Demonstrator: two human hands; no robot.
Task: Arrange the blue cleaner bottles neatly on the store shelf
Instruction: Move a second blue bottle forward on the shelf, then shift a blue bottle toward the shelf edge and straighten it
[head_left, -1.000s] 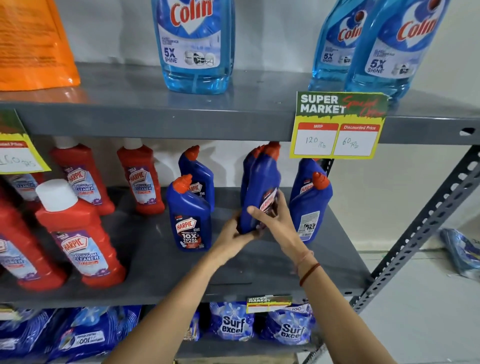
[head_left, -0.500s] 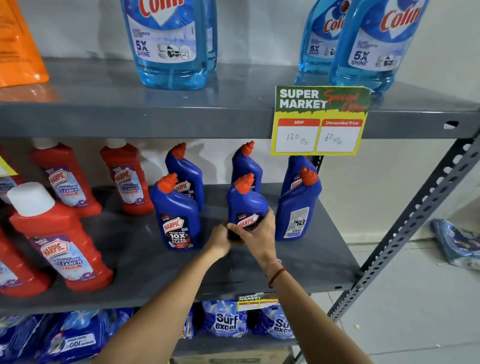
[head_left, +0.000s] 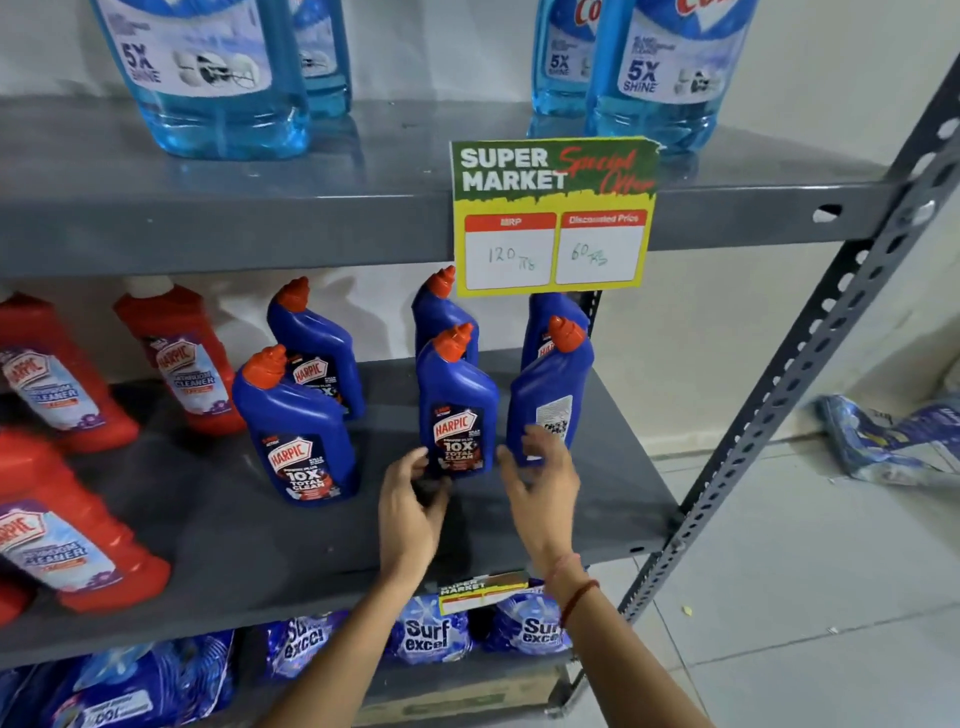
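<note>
Several blue Harpic cleaner bottles with orange caps stand on the grey middle shelf (head_left: 597, 499) in two rows. The middle front bottle (head_left: 457, 410) stands upright, label forward. My left hand (head_left: 410, 512) is at its lower left, fingers loosely curled and apart, fingertips just touching its base. My right hand (head_left: 543, 483) is spread against the lower part of the right front bottle (head_left: 553, 384), which leans slightly and shows its back label. The left front bottle (head_left: 296, 431) stands apart, label forward. Three more blue bottles stand behind: the back left bottle (head_left: 317, 348), the back middle bottle (head_left: 441, 312), the back right bottle (head_left: 550, 312).
Red Harpic bathroom cleaner bottles (head_left: 182, 358) fill the shelf's left side. A price card (head_left: 553, 218) hangs from the upper shelf, which carries big Colin bottles (head_left: 208, 73). Surf Excel packets (head_left: 426, 634) lie below. A slanted steel post (head_left: 800, 374) bounds the right; another packet (head_left: 893, 441) lies on the floor.
The middle front bottle, tilted in both hands a second ago, now stands upright on the shelf. My hands have loosened from it and my right hand has shifted onto the right front bottle.
</note>
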